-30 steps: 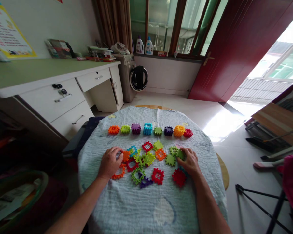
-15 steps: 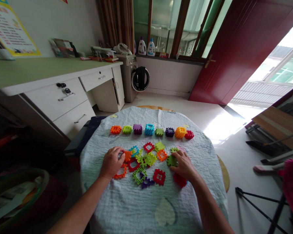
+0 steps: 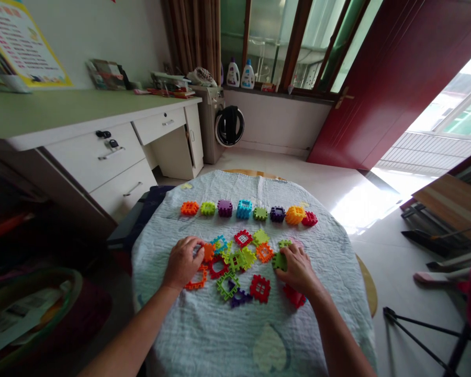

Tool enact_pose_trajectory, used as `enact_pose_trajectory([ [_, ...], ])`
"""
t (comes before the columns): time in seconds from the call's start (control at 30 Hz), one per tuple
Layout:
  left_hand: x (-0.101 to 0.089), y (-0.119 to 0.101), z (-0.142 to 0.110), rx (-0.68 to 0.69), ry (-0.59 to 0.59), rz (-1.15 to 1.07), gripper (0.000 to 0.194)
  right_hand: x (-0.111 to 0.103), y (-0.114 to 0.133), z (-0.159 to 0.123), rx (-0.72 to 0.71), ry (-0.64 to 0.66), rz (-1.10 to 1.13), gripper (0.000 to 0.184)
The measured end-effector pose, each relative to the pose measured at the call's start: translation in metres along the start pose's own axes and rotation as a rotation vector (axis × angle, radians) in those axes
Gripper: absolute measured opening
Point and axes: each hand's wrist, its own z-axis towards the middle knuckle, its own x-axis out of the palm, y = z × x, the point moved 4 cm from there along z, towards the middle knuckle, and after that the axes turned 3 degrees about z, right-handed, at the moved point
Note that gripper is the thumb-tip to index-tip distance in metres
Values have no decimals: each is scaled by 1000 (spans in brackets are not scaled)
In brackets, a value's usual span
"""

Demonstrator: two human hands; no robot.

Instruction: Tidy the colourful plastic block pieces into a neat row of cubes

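Observation:
On the cloth-covered round table [image 3: 204,324], notched plastic building tiles lie in a loose pile. My left hand [image 3: 183,264] is at the pile's left side, its thumb and fingers closed at the edge of an orange tile [image 3: 209,252]. At the right side, my right hand [image 3: 297,266] pinches a green tile [image 3: 279,261] between thumb and fingers. A red tile [image 3: 294,296] lies partly under that wrist. Between the hands are a red window tile [image 3: 260,288], a green ring-shaped tile [image 3: 227,286], a purple tile [image 3: 240,297] and several others.
Behind the pile stands a row of built blocks, among them a turquoise block [image 3: 244,209] and a yellow block [image 3: 294,215]. A desk [image 3: 102,112] is at the left, with a washing machine [image 3: 212,125] beyond it. A red door [image 3: 361,89] stands at the right.
The whole view has shifted slightly, so everything sits a little further right in the frame. Both hands stay at the same tiles, and the tiles keep their places.

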Motion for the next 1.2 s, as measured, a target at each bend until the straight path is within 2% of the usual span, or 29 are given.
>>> enact_pose_trajectory([
  [0.13, 0, 0, 0, -5, 0, -5, 15, -4, 4, 0, -21, -11, -13, 34],
  [0.27, -1, 0, -1, -8, -2, -7, 14, -24, 10, 14, -70, -68, 19, 33],
  [0.4, 0, 0, -1, -11, 3, -6, 14, -48, 19, 51, -143, -161, 41, 37],
  [0.5, 0, 1, -2, -23, -3, -17, 14, -56, 26, 89, -155, -184, 3, 40],
  [0.67, 0, 0, -2, -50, 7, -29, 14, -49, 33, 143, -149, -133, -71, 44],
  [0.8, -2, -1, -2, -55, 2, -29, 15, -41, 36, 167, -157, -73, -114, 42],
  [1.03, -2, -1, -2, -56, 6, -30, 15, -32, 38, 182, -166, -21, -158, 41],
  [1.2, -1, 0, -2, -52, 2, -24, 15, -36, 40, 172, -181, -52, -121, 49],
])
